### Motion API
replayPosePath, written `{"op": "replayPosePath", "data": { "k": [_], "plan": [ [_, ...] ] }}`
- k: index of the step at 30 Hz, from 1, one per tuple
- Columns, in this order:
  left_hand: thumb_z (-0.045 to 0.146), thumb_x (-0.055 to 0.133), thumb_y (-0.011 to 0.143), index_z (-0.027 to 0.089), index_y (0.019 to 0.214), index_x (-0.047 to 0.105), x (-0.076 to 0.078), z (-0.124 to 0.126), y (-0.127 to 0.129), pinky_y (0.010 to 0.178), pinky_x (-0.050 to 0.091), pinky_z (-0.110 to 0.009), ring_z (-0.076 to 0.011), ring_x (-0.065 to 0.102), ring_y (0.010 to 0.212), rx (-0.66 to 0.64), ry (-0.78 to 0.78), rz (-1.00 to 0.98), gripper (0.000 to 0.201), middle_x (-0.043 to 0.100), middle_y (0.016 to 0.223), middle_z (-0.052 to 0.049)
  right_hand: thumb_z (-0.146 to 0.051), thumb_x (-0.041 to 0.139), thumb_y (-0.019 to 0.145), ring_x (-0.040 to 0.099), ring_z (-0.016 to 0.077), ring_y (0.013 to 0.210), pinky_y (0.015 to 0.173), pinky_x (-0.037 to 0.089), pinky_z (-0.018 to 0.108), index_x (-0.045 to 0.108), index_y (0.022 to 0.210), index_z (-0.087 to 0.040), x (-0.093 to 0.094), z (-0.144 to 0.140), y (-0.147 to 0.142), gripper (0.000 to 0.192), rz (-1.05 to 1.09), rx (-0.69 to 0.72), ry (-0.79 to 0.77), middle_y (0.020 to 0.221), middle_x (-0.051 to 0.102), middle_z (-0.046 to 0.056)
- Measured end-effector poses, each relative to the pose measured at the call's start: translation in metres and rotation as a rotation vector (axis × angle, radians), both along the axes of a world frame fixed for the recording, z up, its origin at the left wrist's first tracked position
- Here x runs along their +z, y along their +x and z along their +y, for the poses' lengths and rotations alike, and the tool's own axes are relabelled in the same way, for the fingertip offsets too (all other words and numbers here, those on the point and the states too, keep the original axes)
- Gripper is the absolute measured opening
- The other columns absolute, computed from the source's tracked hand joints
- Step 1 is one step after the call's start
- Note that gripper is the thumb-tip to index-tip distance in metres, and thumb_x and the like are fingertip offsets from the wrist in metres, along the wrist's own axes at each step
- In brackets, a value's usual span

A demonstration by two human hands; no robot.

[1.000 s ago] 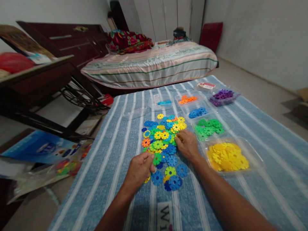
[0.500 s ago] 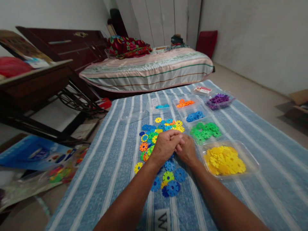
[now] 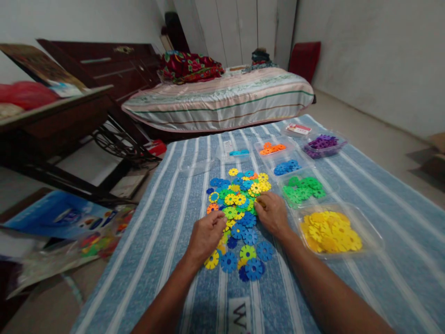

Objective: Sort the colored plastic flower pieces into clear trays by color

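Change: half a second ago both hands were pressed together over the middle of the pile; now they have parted, the left one drawn back toward the lower centre of the frame.
Left hand (image 3: pixel 206 236): fingers curled down onto the near left edge of the pile of plastic flower discs (image 3: pixel 239 208); whether it pinches a piece I cannot tell.
Right hand (image 3: pixel 274 214): at the right edge of the pile, thumb and fingertips pinched on a yellow disc (image 3: pixel 261 202).
Pile: centre of the frame, on the blue striped cloth (image 3: pixel 167 260); blue, green, yellow and orange pieces mixed.
Yellow tray (image 3: pixel 371 232): right of the right hand, full of yellow discs.
Green tray (image 3: pixel 327 178): just above the yellow tray, green discs.
Blue tray (image 3: pixel 278 160): further up, blue discs.
Orange tray (image 3: pixel 259 144): above the blue one.
Purple tray (image 3: pixel 342 140): upper right, purple discs.
Writing: a white label (image 3: pixel 239 315) on the cloth at bottom centre shows a large "W"; the rest is cut off.
Packaging (image 3: pixel 62 215): blue printed sheet at the left, text unreadable.
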State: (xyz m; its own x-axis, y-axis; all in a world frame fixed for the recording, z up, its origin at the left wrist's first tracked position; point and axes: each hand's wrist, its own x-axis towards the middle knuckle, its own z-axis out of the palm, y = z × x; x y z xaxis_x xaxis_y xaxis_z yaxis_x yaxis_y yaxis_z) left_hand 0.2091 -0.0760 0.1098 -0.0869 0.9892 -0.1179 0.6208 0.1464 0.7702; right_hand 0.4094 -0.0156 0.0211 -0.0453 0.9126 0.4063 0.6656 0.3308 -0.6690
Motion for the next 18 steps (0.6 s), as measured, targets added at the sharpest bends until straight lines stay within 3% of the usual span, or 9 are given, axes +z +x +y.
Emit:
{"op": "replayPosePath", "data": {
  "k": [7,14,18],
  "plan": [
    [0.033,0.045,0.087,0.020,0.074,0.062,-0.001,-0.011,0.005,0.069,0.042,-0.027,-0.0167,0.060,0.071,-0.210,0.115,0.366,0.025,0.063,0.072,-0.001,-0.031,0.053,0.089,0.059,0.0225,0.097,0.089,0.042,0.037,0.070,0.087,-0.020,-0.002,0.001,0.000,0.021,-0.004,0.004,-0.001,0.101,0.069,0.009],
    [0.032,0.057,0.084,0.019,0.104,0.066,-0.005,-0.013,0.018,0.081,0.046,-0.031,-0.0225,0.063,0.092,-0.290,0.042,0.524,0.025,0.067,0.100,-0.008,-0.031,0.053,0.088,0.059,0.0238,0.100,0.090,0.041,0.039,0.070,0.088,-0.021,0.001,-0.001,0.000,0.020,-0.012,-0.013,0.012,0.104,0.069,0.009],
    [0.030,0.060,0.082,0.017,0.113,0.064,-0.006,-0.014,0.021,0.082,0.045,-0.033,-0.0236,0.063,0.094,-0.301,-0.027,0.544,0.033,0.067,0.102,-0.009,-0.030,0.053,0.087,0.059,0.0243,0.102,0.091,0.040,0.039,0.070,0.088,-0.020,0.002,-0.001,0.000,0.019,-0.010,-0.021,0.011,0.105,0.069,0.009]
  ]
}}
